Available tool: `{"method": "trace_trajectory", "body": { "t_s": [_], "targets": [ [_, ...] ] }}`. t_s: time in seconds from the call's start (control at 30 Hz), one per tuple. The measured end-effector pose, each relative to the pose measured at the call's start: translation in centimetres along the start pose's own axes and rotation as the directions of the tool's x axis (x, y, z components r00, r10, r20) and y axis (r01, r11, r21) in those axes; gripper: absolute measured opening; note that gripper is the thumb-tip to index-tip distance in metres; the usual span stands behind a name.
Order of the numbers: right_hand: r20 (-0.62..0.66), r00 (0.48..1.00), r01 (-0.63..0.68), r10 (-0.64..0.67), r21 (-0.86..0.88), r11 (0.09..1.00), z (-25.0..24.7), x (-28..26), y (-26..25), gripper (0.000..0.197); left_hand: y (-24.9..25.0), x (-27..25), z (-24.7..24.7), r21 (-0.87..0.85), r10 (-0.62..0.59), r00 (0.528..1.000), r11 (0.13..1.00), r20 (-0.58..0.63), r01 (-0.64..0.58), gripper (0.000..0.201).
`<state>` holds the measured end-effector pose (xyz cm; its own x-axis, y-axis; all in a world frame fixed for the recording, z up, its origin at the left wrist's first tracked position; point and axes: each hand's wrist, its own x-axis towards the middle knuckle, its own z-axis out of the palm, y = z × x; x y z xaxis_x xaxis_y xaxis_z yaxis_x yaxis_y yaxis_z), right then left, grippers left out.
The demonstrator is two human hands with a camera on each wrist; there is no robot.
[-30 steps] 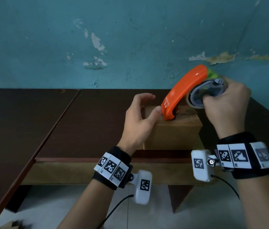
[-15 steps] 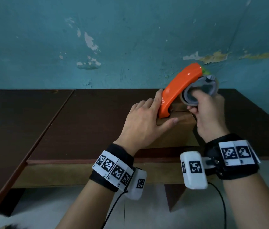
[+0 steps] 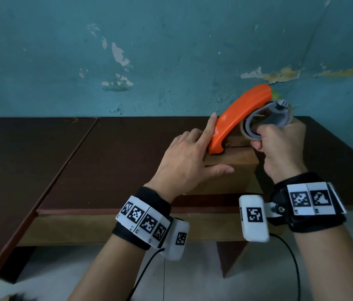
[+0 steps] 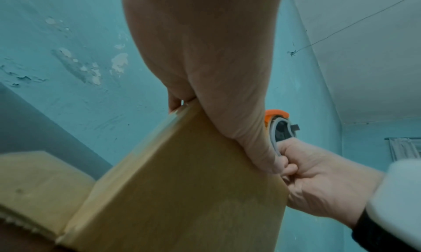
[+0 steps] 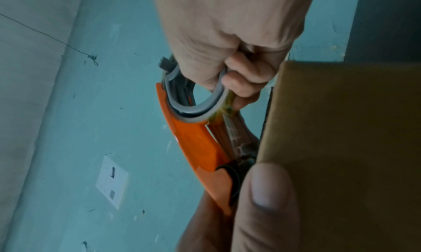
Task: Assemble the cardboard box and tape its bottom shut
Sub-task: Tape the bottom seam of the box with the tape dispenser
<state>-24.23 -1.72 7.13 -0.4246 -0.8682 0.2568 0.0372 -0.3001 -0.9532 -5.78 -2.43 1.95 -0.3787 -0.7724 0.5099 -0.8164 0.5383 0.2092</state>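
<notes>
A small brown cardboard box (image 3: 234, 168) (image 4: 182, 184) (image 5: 341, 130) stands on the dark wooden table (image 3: 117, 159) near its front edge. My left hand (image 3: 188, 157) lies over the box's left top corner, index finger stretched along the dispenser, thumb flat on the near face. My right hand (image 3: 279, 144) (image 5: 230, 45) grips the grey ring of an orange tape dispenser (image 3: 238, 118) (image 5: 198, 148) (image 4: 276, 119). The dispenser's nose touches the box top at the seam. The tape's end is hidden.
A teal wall (image 3: 171, 51) with peeling paint rises right behind the table. A second dark table (image 3: 8, 159) adjoins on the left. Pale floor (image 3: 193, 279) shows below the front edge.
My left hand went from a raised, curled pose to lying flat over the box corner. The right hand carried the dispenser a little farther from me, nose staying on the box top.
</notes>
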Motion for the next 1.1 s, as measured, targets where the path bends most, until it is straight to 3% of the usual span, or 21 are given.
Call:
{"method": "trace_trajectory", "body": {
  "t_s": [0.67, 0.8, 0.87, 1.1],
  "targets": [
    [-0.055, 0.994, 0.086, -0.093, -0.110, 0.990, -1.0, 1.0, 0.2, 0.034, -0.4, -0.3, -0.2, -0.013, 0.037, 0.999, 0.999, -0.013, -0.037, 0.109],
    [-0.207, 0.974, 0.074, -0.095, -0.104, 0.992, -3.0, 2.3, -0.1, 0.031, -1.0, -0.7, -0.6, 0.028, 0.037, 0.999, 0.999, -0.002, -0.037, 0.105],
    [-0.196, 0.975, 0.079, -0.104, -0.129, 0.989, -4.0, 2.6, -0.3, 0.031, -1.0, -0.6, -0.4, 0.042, 0.037, 0.999, 0.998, 0.002, -0.037, 0.104],
    [-0.161, 0.970, 0.150, -0.184, -0.203, 0.968, -4.4, 2.9, 0.1, 0.032, -1.0, -0.3, -0.5, -0.017, -0.015, 0.999, 1.000, 0.051, 0.015, 0.123]
  ]
}}
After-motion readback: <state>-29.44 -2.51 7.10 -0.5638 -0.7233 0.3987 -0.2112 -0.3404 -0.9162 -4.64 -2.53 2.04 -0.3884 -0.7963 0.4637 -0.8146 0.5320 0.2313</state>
